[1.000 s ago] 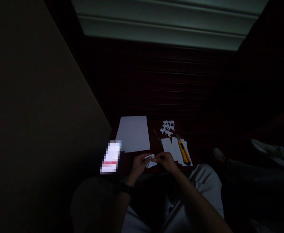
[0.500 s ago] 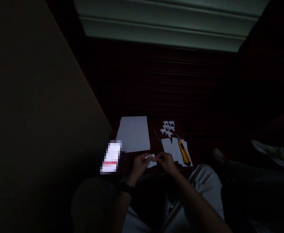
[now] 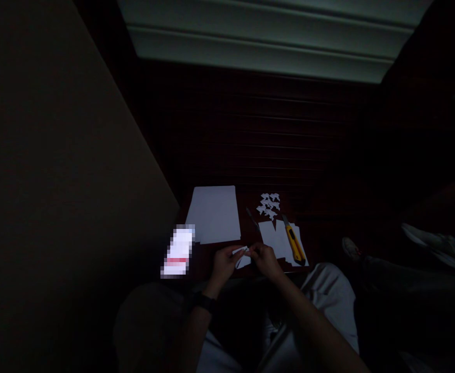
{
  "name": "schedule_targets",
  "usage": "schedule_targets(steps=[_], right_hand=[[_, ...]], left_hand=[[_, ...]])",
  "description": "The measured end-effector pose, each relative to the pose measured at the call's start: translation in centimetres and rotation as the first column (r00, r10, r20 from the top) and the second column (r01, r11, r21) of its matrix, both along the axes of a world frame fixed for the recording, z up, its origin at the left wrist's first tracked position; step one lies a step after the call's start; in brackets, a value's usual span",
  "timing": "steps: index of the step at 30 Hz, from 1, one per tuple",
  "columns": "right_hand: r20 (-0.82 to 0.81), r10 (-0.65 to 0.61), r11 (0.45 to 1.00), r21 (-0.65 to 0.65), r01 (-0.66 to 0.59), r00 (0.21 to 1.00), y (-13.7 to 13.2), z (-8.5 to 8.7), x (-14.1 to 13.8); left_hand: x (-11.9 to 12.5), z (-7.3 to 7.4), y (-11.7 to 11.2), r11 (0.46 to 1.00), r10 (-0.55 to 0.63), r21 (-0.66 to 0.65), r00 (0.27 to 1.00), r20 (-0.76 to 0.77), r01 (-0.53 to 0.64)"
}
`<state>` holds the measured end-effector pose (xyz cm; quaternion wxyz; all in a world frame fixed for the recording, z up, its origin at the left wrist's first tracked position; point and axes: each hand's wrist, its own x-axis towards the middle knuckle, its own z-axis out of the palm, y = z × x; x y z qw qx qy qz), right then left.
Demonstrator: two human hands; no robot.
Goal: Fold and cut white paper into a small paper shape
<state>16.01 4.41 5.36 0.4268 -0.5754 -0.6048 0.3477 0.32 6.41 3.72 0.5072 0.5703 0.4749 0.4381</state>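
Note:
A small folded piece of white paper [image 3: 243, 261] is between my two hands at the near edge of the table. My left hand [image 3: 224, 263], with a dark band on its wrist, grips the paper from the left, the thumb lying on top. From the right, my right hand [image 3: 265, 259] pinches the paper's upper right edge, its fingertips close to the left thumb. Just right of that hand lie cut white paper pieces [image 3: 276, 239] with a yellow utility knife [image 3: 295, 244] on them. Beyond are several small folded paper figures [image 3: 269, 205] in a cluster.
A stack of white sheets [image 3: 215, 215] lies at the table's back left. A bright, blurred-out rectangle [image 3: 178, 252] is at the left edge. A thin dark tool [image 3: 252, 218] rests between stack and figures. Another person's shoes [image 3: 433, 244] and legs are at the right.
My right fingers have shifted slightly along the paper's upper edge, close to the left thumb. My left hand still grips the paper. Other things have stayed in place.

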Motion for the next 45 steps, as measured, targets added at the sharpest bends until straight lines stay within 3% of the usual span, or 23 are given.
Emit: schedule_targets(steps=[5, 16, 28, 37, 45], right_hand=[[-0.041, -0.042, 0.997, -0.061, 0.039, 0.998, 0.4, -0.6, 0.1], [-0.155, -0.140, 0.989, -0.062, 0.131, 0.978, 0.4, -1.0, -0.8], [-0.081, -0.173, 0.984, -0.051, 0.169, 0.982, 0.4, -1.1, -1.0], [-0.049, -0.176, 0.984, -0.020, 0.175, 0.983, 0.0, -0.5, -1.2], [-0.068, -0.165, 0.986, -0.020, 0.164, 0.984, 0.2, -1.1, -1.0]], left_hand=[[-0.1, 0.3, 0.1, 0.999, -0.012, -0.043, 0.999, 0.029, 0.013], [-0.3, 0.3, 0.0, 0.998, -0.035, -0.049, 0.997, 0.075, 0.039], [-0.6, 0.5, -0.1, 0.992, -0.117, -0.034, 0.990, 0.074, 0.119], [-0.5, 0.2, -0.1, 0.994, -0.093, -0.051, 0.992, 0.091, 0.098], [-0.2, -0.1, -0.1, 0.996, -0.059, -0.060, 0.991, 0.118, 0.066]])
